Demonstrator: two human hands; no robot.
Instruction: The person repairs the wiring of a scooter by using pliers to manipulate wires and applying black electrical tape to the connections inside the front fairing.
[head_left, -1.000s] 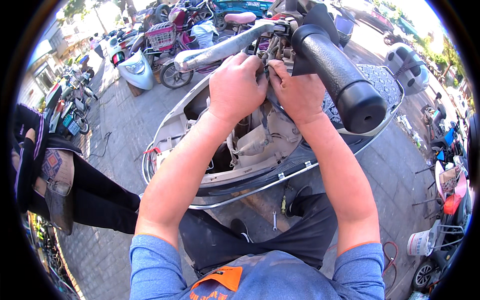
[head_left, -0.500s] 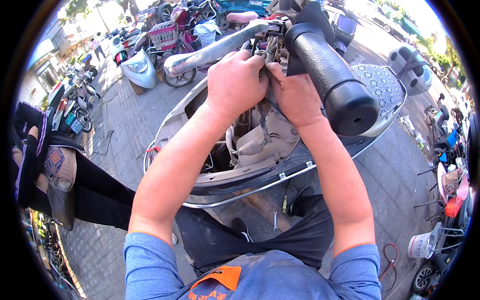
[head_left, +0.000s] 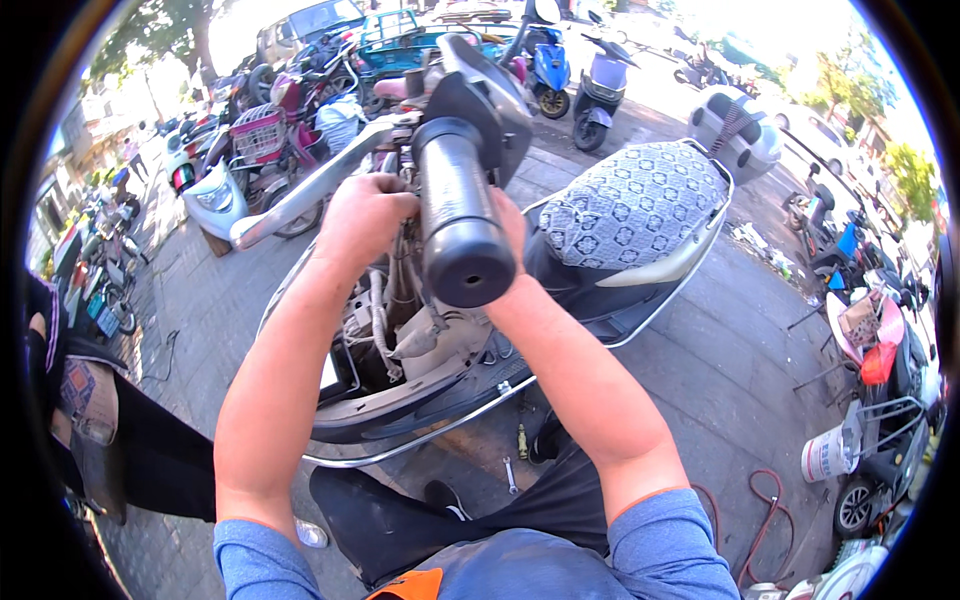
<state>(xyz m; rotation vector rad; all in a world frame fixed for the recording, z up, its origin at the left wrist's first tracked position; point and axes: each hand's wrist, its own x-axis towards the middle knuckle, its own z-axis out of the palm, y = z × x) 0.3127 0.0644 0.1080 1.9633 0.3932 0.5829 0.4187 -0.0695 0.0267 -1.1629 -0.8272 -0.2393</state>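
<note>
My left hand (head_left: pixel 365 215) is closed at the wiring (head_left: pixel 385 320) and hardware of a scooter's stripped steering column, just below the silver brake lever (head_left: pixel 300 190). What its curled fingers hold is hidden. My right hand (head_left: pixel 508 240) is mostly behind the black rubber handlebar grip (head_left: pixel 460 230), its fingers out of sight. Below both hands lies the open body (head_left: pixel 440 350) of the scooter, with dusty hoses and panels. A patterned seat cover (head_left: pixel 630 200) is to the right. A wrench (head_left: pixel 509 475) and a green-handled tool (head_left: pixel 522 440) lie on the pavement near my feet.
Another person's dark-clothed leg (head_left: pixel 160 450) is at my left. Parked bikes and scooters line the back, including a blue scooter (head_left: pixel 550 70). At the right stand a white bucket (head_left: pixel 828 450) and more vehicles, with a red hose (head_left: pixel 770 520) on the ground.
The view has shifted, bringing more of the seat and street into sight. My hands and the grip appear lower and further left in the picture; my right hand is more hidden behind the grip.
</note>
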